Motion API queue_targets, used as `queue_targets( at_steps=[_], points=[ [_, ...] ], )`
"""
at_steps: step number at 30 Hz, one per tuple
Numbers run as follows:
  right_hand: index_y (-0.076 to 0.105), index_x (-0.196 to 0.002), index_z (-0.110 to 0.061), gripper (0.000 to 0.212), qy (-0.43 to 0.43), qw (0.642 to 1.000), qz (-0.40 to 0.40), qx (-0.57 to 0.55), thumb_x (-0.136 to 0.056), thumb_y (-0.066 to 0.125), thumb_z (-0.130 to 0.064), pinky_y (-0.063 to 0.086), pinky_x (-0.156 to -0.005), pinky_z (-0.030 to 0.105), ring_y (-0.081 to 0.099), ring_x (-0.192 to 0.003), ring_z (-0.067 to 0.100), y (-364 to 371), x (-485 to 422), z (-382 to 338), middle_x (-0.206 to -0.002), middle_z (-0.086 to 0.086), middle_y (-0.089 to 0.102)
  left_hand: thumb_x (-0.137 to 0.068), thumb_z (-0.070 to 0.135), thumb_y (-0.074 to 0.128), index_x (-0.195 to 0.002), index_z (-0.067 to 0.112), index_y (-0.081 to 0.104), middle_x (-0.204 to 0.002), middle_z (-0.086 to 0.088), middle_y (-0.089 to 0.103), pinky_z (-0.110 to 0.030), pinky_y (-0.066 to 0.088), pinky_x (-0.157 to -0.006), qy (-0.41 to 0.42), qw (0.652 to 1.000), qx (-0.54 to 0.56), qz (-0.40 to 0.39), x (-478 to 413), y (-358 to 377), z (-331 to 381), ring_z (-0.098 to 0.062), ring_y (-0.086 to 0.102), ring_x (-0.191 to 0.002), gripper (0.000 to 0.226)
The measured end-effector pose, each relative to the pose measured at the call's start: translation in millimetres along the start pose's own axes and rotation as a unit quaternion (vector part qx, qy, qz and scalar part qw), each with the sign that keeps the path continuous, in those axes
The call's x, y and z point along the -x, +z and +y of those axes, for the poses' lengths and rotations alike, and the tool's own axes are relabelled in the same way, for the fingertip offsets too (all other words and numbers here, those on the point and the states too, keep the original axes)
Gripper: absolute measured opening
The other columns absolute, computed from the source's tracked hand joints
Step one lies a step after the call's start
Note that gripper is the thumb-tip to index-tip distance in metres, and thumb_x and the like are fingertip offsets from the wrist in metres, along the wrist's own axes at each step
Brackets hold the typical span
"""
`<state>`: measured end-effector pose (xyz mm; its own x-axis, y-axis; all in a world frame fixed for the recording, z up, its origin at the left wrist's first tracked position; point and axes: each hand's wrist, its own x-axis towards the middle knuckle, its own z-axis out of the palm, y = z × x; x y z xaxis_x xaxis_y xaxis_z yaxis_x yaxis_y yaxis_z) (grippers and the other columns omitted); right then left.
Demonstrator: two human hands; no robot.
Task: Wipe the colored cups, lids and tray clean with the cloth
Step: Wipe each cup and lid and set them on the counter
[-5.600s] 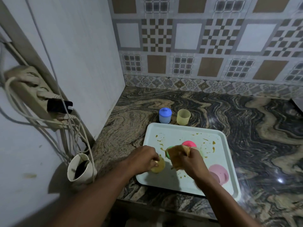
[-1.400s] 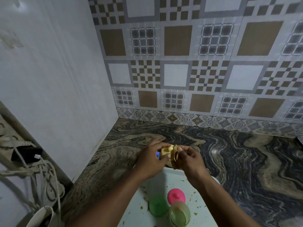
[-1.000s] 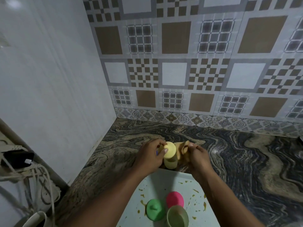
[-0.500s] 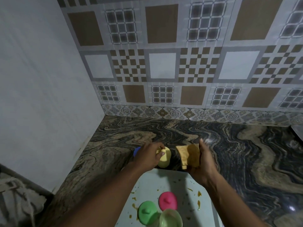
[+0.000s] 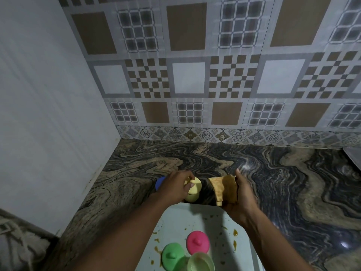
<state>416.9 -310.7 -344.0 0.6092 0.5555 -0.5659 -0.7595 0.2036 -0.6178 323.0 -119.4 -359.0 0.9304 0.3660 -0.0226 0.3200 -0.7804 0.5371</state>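
Observation:
My left hand grips the yellow lid on the yellow cup, which stands on the counter just behind the tray. A blue lidded cup peeks out to the left of that hand. My right hand holds the folded tan cloth a little to the right of the yellow cup, apart from it. On the white tray, spotted with brown stains, lie a pink lid, a green lid and a pale green cup at the bottom edge.
The dark marbled counter runs right and back to a patterned tile wall. A plain white wall closes the left side. Pale cords lie at the lower left corner.
My left hand set the yellow lid on the yellow cup and keeps hold of it. My right hand drew the cloth away to the right.

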Motion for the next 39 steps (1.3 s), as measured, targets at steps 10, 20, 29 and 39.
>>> queue_targets(
  at_steps=[10,20,29,39],
  points=[
    [0.06,-0.131,-0.004,0.075,0.029,1.0,0.007,0.004,-0.093,0.045,-0.066,0.043,-0.107,0.061,0.063,-0.116,0.043,-1.4,-6.9,8.1,-0.122,0.025,0.068,-0.091,0.034,0.065,-0.106,0.031,0.063,-0.112,-0.001,0.065,-0.043,0.054,-0.083,-0.007,0.999,-0.018,-0.034,-1.0,-8.9,-6.1,-0.02,0.06,-0.096,0.016],
    [0.063,-0.126,0.003,0.088,0.019,0.999,-0.029,0.041,-0.087,0.046,-0.073,0.037,-0.11,0.064,0.061,-0.118,0.048,0.0,-5.2,13.2,-0.123,0.03,0.066,-0.083,0.035,0.077,-0.111,0.023,0.051,-0.112,-0.006,0.053,-0.04,0.048,-0.084,-0.028,0.993,-0.048,-0.104,-2.1,-13.9,6.6,-0.024,0.051,-0.101,0.04],
    [0.062,-0.124,-0.006,0.051,0.026,0.993,0.032,0.115,-0.104,0.038,-0.046,0.048,-0.066,0.036,0.065,-0.082,0.032,4.7,-2.9,23.2,-0.107,0.02,0.071,-0.097,0.022,0.057,-0.149,0.022,0.027,-0.15,-0.013,0.041,-0.041,0.043,-0.098,-0.014,0.982,-0.081,-0.171,-0.5,-4.1,12.4,-0.034,0.044,-0.133,0.06],
    [0.064,-0.116,-0.008,0.038,-0.001,0.992,0.096,0.086,-0.102,0.046,-0.039,0.055,-0.071,0.045,0.067,-0.089,0.037,-7.1,18.5,18.3,-0.106,0.023,0.071,-0.092,0.031,0.064,-0.155,0.024,0.023,-0.165,-0.002,0.015,-0.04,0.024,-0.12,-0.005,0.99,-0.053,-0.134,10.1,-9.2,13.7,-0.024,0.011,-0.153,0.075]
  ],
)
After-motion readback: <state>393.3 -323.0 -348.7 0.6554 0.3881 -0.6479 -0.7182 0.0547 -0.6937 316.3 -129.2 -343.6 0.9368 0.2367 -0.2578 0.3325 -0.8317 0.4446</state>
